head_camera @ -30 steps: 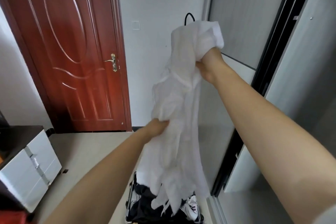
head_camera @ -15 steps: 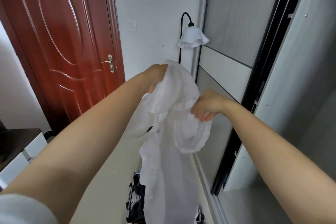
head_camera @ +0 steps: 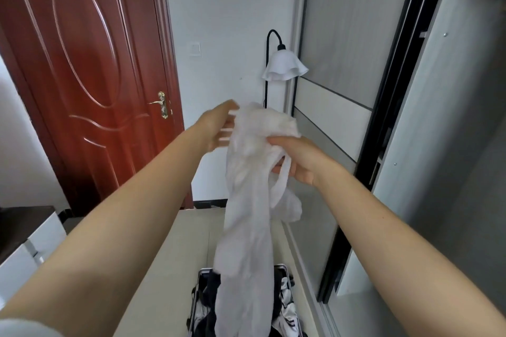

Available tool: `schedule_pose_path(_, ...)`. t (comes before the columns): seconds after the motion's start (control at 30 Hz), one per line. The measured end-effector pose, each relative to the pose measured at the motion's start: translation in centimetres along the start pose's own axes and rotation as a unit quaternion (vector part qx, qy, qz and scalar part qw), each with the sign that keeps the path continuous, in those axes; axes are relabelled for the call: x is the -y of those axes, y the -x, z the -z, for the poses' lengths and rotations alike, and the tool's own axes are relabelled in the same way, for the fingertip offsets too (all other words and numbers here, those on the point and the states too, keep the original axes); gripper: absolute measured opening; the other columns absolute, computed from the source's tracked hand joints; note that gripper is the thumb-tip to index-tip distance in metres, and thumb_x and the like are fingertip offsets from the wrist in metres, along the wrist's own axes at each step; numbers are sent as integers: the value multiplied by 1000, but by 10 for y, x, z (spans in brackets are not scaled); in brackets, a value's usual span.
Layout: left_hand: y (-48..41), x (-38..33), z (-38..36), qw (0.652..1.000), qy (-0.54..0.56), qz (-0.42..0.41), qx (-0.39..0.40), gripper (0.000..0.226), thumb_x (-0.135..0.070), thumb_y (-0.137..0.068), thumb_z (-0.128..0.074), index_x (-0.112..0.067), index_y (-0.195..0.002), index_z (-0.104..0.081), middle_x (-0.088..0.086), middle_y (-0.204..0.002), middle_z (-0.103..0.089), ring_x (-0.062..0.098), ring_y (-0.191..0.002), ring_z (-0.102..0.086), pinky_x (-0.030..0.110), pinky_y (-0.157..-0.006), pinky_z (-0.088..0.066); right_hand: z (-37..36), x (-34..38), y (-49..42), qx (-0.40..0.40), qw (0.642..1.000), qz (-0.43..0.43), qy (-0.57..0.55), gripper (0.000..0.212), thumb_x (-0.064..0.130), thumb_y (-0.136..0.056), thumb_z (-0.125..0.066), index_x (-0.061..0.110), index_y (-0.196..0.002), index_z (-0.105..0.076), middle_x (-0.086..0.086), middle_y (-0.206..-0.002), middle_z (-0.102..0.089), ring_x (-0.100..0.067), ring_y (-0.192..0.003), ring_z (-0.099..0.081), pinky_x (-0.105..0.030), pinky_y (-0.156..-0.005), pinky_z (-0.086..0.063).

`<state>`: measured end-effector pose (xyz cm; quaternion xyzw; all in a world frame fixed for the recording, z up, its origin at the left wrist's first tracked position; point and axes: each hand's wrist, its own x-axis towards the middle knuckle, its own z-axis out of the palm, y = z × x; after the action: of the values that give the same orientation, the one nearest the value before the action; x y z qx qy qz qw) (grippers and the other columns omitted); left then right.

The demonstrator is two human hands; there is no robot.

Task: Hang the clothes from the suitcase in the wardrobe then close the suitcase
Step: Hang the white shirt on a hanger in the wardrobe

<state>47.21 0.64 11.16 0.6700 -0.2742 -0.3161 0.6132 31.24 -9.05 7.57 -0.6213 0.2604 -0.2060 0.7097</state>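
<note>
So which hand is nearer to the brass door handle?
Left. The left hand is right of the door handle; the right hand, gripping the white garment, is farther right.

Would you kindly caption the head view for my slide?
Right hand grips a white garment, left hand touching its top, above the open suitcase beside the wardrobe.
</note>
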Motion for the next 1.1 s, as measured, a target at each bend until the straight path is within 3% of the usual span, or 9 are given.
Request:
schedule_pose_path(0.17, 0, 83, 15, 991, -91, 95, -34, 25, -12, -94, -41, -6, -92, -66, 6, -84, -68, 21, -71, -63, 28, -66, -51, 4, 19, -13, -105, 978, 18, -177, 14, 16, -96, -58, 7, -105, -59, -10, -80, -66, -17, -64, -65, -24, -48, -54)
schedule_pose_path(0.3, 14, 140, 3, 993, -89, 44, -60, 28, 9, -85, -44, -9, -81, -66, 7, -78, -64, 21, -70, -58, 31, -68, -50, 3, 31, -18, -149, 958, 38, -241, 11, 15, -96, -58, 5, -101, -57, -12, -83, -62, -20, -68, -63, -26, -49, -55)
schedule_pose_path(0.37, 26, 163, -4, 990, -131, 51, -14, 30, 10, -82, -46, -14, -82, -65, 4, -81, -61, 20, -75, -53, 31, -67, -43, 2, 38, -17, -158, 949, 54, -269, 10, 14, -96, -58, 5, -99, -56, -11, -83, -62, -20, -66, -62, -26, -48, -55)
schedule_pose_path(0.5, 36, 168, -30, 983, -11, 112, 145, 51, -18, -85, -69, -34, -128, -47, -13, -122, -56, 6, -106, -52, 35, -100, -36, 8, 49, -10, -163, 932, 93, -310, 6, 9, -94, -58, 5, -91, -56, -10, -76, -63, -18, -58, -66, -27, -51, -55)
schedule_pose_path(0.57, 34, 152, -48, 988, 26, 81, 133, 44, -38, -90, -64, -37, -129, -45, -16, -121, -54, 1, -99, -51, 25, -92, -36, 17, 52, -5, -172, 925, 123, -315, 7, 8, -92, -60, 3, -95, -56, -11, -76, -64, -19, -59, -68, -27, -55, -56)
schedule_pose_path(0.67, 26, 125, -71, 992, 30, 40, 112, 29, -35, -97, -54, -17, -118, -61, -3, -119, -65, 4, -87, -58, 13, -64, -45, 38, 57, 10, -187, 915, 155, -323, 2, 5, -95, -54, 6, -93, -53, -8, -76, -60, -18, -65, -63, -20, -44, -49)
schedule_pose_path(0.8, 3, 84, -84, 995, 52, -84, -18, 18, -28, -101, -44, -20, -109, -58, -6, -93, -61, 16, -88, -58, 25, -73, -44, 99, 57, 38, -274, 882, 189, -332, 13, 7, -92, -59, 11, -80, -55, -3, -70, -60, -13, -62, -62, -24, -54, -55)
schedule_pose_path(0.97, 0, 13, -127, 944, -133, -300, -15, 22, -26, -101, -39, -13, -100, -57, 0, -84, -55, 16, -76, -51, 28, -66, -40, 169, 8, 67, -357, 909, 34, -211, 13, 14, -85, -68, 17, -81, -56, -2, -70, -59, -16, -61, -58, -29, -59, -48)
schedule_pose_path(1.1, 7, -19, -176, 900, -253, -354, 37, 26, -22, -101, -39, -17, -79, -51, -3, -77, -53, 23, -81, -51, 30, -66, -36, 204, -13, 97, -375, 924, -69, 17, 16, -4, -83, -60, 6, -70, -58, -11, -61, -56, -17, -46, -51, -23, -49, -47)
